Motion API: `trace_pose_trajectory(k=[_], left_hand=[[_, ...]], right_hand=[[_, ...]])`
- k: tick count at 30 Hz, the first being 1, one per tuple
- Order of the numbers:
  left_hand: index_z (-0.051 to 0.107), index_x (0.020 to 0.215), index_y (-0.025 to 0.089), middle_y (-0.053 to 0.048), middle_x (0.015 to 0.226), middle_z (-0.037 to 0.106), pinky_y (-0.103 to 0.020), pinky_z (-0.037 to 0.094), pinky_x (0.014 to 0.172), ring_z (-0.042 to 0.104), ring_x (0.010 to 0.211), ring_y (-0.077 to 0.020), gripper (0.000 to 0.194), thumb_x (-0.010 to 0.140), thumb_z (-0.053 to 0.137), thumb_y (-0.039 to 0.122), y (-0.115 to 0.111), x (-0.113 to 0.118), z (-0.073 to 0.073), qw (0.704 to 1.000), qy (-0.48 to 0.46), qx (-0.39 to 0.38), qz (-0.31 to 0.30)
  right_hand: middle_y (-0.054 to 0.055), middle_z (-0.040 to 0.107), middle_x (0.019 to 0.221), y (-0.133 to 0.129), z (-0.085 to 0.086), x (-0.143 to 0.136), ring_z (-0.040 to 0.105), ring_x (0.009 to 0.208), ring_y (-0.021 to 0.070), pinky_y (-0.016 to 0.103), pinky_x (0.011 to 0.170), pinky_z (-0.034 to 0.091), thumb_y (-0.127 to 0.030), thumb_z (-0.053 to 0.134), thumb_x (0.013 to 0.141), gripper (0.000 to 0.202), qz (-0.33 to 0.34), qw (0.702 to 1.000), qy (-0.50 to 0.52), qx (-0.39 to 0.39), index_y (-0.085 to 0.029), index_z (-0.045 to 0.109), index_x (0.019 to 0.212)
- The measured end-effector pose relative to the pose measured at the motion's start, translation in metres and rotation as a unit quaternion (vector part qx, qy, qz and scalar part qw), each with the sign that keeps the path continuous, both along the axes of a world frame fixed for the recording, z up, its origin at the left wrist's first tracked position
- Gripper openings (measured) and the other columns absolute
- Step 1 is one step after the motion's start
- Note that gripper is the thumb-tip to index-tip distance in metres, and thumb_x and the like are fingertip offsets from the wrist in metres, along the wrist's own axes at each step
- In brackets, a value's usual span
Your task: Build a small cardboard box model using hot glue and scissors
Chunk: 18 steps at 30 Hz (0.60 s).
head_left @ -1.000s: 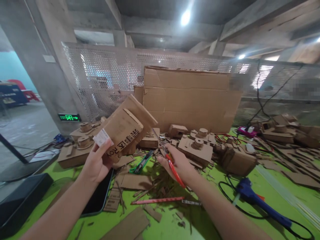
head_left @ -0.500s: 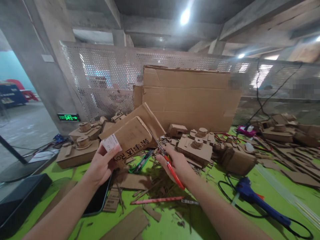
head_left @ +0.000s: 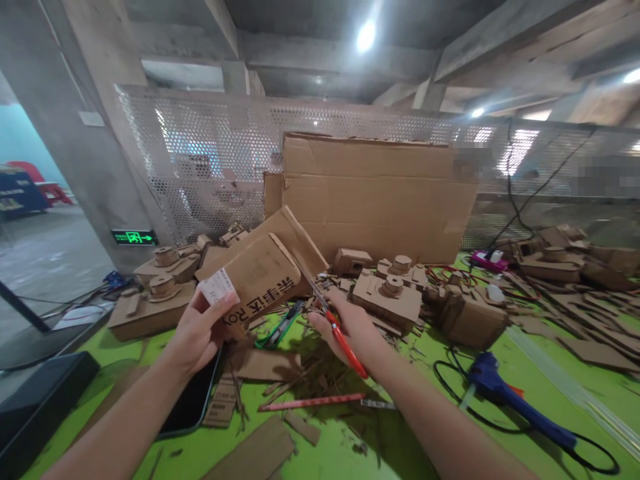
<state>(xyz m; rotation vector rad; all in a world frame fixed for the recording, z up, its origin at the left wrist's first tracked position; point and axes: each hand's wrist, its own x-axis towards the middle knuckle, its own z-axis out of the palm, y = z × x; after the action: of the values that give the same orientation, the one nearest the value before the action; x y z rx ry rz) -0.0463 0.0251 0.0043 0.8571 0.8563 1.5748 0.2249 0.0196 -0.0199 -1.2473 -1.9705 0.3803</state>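
Observation:
My left hand grips the lower left end of a cardboard piece with black printing and a white label, thumb on top. The piece is tilted up above the table. In my right hand are scissors with red handles, fingers wrapped round them. Their blades point up and left, at the right edge of the cardboard; whether they touch it I cannot tell. Below the cardboard lies a green cutter. A red-and-white pencil rests nearer to me.
Cardboard camera models stand behind my right hand, others at the left. A blue glue gun with its cable lies at the right. A phone is under my left forearm. Scraps cover the green table. A large cardboard sheet stands behind.
The whole view has shifted slightly, so things appear a little farther left. Both hands keep their hold, with almost no change between cardboard and scissors.

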Motion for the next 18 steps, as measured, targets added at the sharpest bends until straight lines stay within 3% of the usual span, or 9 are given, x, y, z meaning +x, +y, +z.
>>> trace_pose_trajectory(k=[5, 12, 18], left_hand=[[0.075, 0.109, 0.026, 0.001, 0.105, 0.084, -0.023, 0.066, 0.074, 0.079, 0.087, -0.0182, 0.055, 0.059, 0.099, 0.025, -0.005, 0.003, 0.003, 1.000, 0.011, 0.002, -0.014], [0.075, 0.108, 0.025, -0.001, 0.107, 0.084, -0.024, 0.067, 0.074, 0.079, 0.092, -0.0221, 0.059, 0.056, 0.101, 0.028, -0.005, 0.007, 0.003, 1.000, 0.012, -0.011, -0.005], [0.074, 0.110, 0.026, 0.000, 0.111, 0.083, -0.023, 0.066, 0.077, 0.079, 0.095, -0.0207, 0.058, 0.059, 0.099, 0.028, -0.006, 0.004, 0.004, 1.000, 0.027, -0.001, -0.004]], right_hand=[[0.002, 0.067, 0.082, -0.002, 0.004, -0.001, 0.060, 0.070, 0.0193, 0.027, 0.067, 0.045, -0.043, 0.059, 0.097, 0.019, 0.003, 1.000, 0.017, 0.013, -0.025, 0.061, 0.098], [-0.001, 0.058, 0.058, 0.002, -0.003, -0.004, 0.054, 0.052, 0.0197, 0.028, 0.057, 0.041, -0.052, 0.061, 0.092, 0.028, -0.089, 0.996, 0.008, -0.005, -0.027, 0.067, 0.083], [-0.002, 0.063, 0.067, -0.007, 0.009, -0.006, 0.057, 0.059, 0.0179, 0.025, 0.061, 0.043, -0.047, 0.060, 0.093, 0.021, -0.037, 0.999, 0.027, -0.020, -0.026, 0.063, 0.095]])
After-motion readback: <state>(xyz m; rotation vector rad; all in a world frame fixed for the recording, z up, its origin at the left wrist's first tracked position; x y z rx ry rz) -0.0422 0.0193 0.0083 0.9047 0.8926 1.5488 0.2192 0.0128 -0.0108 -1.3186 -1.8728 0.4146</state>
